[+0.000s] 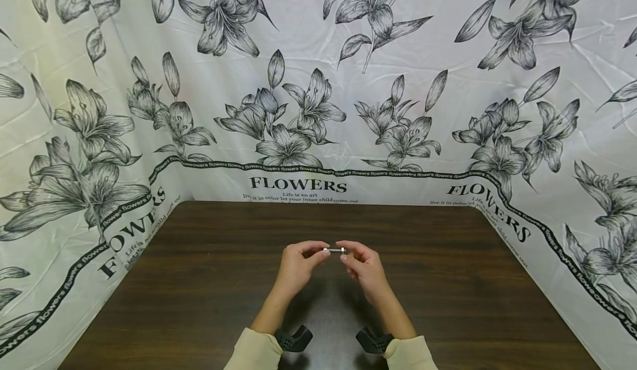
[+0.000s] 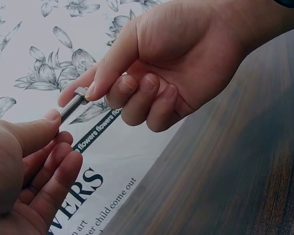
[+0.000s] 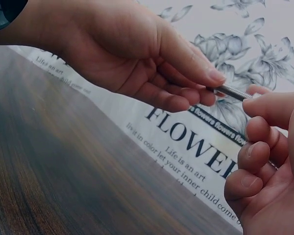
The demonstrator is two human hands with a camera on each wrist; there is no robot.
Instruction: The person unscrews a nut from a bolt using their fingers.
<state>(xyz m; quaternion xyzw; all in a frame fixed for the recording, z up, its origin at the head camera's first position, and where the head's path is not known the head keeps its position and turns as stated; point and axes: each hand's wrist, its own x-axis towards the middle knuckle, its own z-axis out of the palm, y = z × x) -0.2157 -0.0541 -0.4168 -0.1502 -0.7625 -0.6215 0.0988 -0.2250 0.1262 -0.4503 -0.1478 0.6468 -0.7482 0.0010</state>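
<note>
A silver threaded bolt [image 1: 334,250] lies level between both hands above the tabletop. My left hand [image 1: 297,267] pinches its left end between thumb and index finger. At the other end, a metal hex piece [image 2: 80,91], a nut or the bolt's head, sits between the thumb and index finger of my right hand [image 1: 365,270]. The left wrist view shows bare thread [image 2: 70,110] between the two grips. The right hand's other fingers [image 3: 250,156] curl toward the palm, with a small silver glint beside them that I cannot identify. Fingertips hide both bolt ends in part.
Both hands are over a dark brown wooden table [image 1: 209,292]. A white cloth [image 1: 308,137] printed with flowers and lettering hangs behind it and along both sides. Each wrist carries a black device [image 1: 294,339] below a cream sleeve [image 1: 256,350].
</note>
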